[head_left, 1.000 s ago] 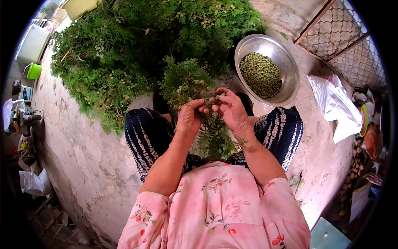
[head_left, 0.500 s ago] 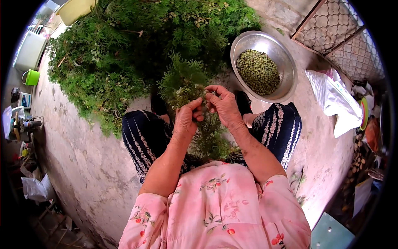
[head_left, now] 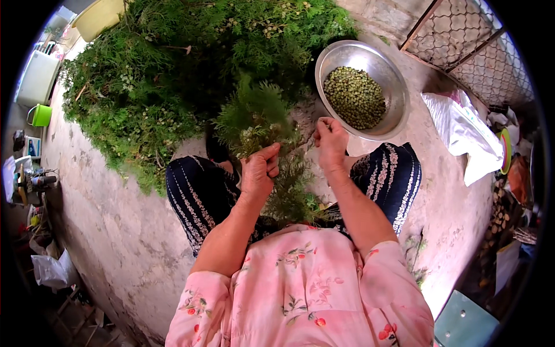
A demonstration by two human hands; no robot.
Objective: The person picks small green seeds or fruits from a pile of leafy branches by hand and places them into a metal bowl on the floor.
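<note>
My left hand (head_left: 258, 170) grips a leafy green sprig (head_left: 254, 118) that stands up over my lap. My right hand (head_left: 330, 140) is closed and raised just short of the rim of a round metal bowl (head_left: 393, 118) filled with small green seeds (head_left: 354, 97); whatever it pinches is too small to see. A big heap of green branches (head_left: 173, 69) lies on the concrete floor in front of my knees. More cut greenery (head_left: 292, 194) rests in my lap between striped dark trouser legs.
A white bag (head_left: 462, 136) lies right of the bowl, by a wire mesh gate (head_left: 462, 40). A yellow tub (head_left: 98, 17), white container (head_left: 36, 78) and green cup (head_left: 40, 114) sit at far left. A teal stool (head_left: 465, 321) stands at lower right.
My right hand has left the sprig and moved right toward the bowl. The left hand keeps hold of the sprig.
</note>
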